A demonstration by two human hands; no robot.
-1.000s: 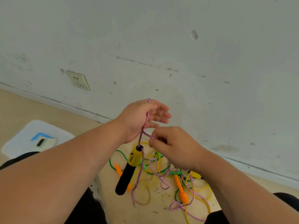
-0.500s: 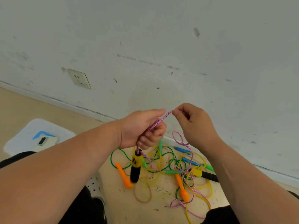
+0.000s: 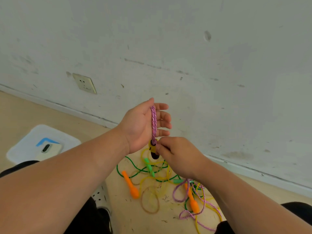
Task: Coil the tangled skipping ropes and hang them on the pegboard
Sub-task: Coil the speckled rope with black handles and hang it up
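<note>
The pink rope [image 3: 153, 123] is draped in two strands down the left hand [image 3: 143, 125], its long axis upright, below and right of the wall socket [image 3: 84, 83]. The left hand is held wide, with the fingers straight. The rope is pinched by the right hand [image 3: 177, 156] at the top of one yellow-and-black handle [image 3: 152, 148], which points down. Farther below the socket, two orange handles [image 3: 130, 184] and two green handles [image 3: 150, 166] are seen in the tangle [image 3: 162, 176].

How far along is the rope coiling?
Done: nothing visibly; no finished coil or hung rope in view. In hand: the pink rope has a loop or two over the open left hand, while the right hand pinches it by the yellow-and-black handle. Left: much of it lies tangled with the green rope and yellow rope on the floor; then hanging.
</note>
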